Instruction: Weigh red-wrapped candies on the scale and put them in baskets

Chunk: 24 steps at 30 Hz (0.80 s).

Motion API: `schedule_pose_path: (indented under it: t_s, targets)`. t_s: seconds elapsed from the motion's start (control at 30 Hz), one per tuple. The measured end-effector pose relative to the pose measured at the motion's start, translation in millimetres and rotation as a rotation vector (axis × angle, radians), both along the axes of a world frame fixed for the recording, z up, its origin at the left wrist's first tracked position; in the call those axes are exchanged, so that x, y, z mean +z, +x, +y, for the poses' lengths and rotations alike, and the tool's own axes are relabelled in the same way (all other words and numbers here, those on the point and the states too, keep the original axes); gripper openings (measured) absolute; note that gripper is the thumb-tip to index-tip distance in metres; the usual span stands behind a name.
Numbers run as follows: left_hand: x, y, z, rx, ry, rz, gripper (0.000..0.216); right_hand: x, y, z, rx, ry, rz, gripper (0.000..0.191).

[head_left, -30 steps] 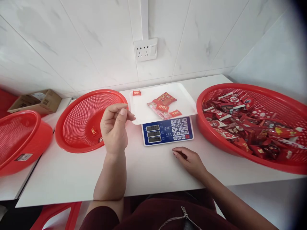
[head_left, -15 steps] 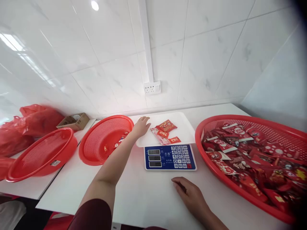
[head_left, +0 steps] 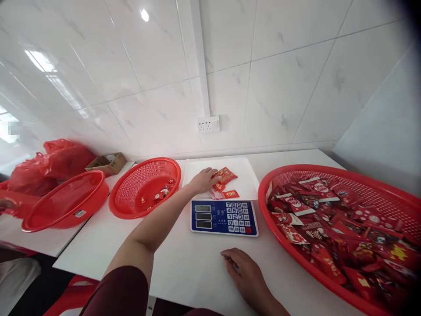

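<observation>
My left hand (head_left: 203,180) reaches over the white weighing tray (head_left: 245,169) of a digital scale. Its fingers are stretched out, and the fingertips are at the left side of several red snack packets (head_left: 226,175) lying there. The hand covers part of the packets, so I cannot tell how firmly it touches them. Below the tray is the scale's blue keypad panel (head_left: 223,218), with dim display windows. My right hand (head_left: 245,274) rests on the white table in front of the panel, fingers loosely curled, with no object visible in it.
A large red basket (head_left: 272,219) full of red packets stands at the right. Left of the scale is a red basket (head_left: 126,188) with a few packets, then another red basket (head_left: 66,197). Red plastic bags (head_left: 66,162) and a cardboard box (head_left: 108,164) sit behind; another person's hand (head_left: 8,204) shows at far left.
My left hand has moved right, from the tray's left part onto the packets. The view has shifted slightly; my right hand stays curled on the table. Another person's hand has appeared at far left.
</observation>
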<state>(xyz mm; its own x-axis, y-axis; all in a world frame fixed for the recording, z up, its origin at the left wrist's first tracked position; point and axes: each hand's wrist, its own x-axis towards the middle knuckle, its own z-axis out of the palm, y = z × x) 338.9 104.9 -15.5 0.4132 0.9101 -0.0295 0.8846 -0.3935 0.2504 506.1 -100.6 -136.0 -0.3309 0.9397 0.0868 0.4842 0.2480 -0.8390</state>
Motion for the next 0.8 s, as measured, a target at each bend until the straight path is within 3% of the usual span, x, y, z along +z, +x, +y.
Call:
schedule_pose_path:
  t_s: [0.23,0.37,0.5,0.8]
  targets:
    - [4.7,24,-19,-0.18,-0.093,0.057,0.085,-3.3,0,-2,0.002,0.04,0.01,0.025]
    - [2.2,25,-17,-0.16,-0.091,0.091,0.077,-2.5,1,-2,0.019,0.033,0.001,0.025]
    - [-2.0,13,-15,-0.123,-0.029,0.083,0.067,-6.5,1,-2,0.013,0.061,-0.002,0.025]
    - [-1.8,-30,-20,-0.052,0.035,0.024,0.067,-7.0,0,0,0.023,0.061,-0.027,0.025]
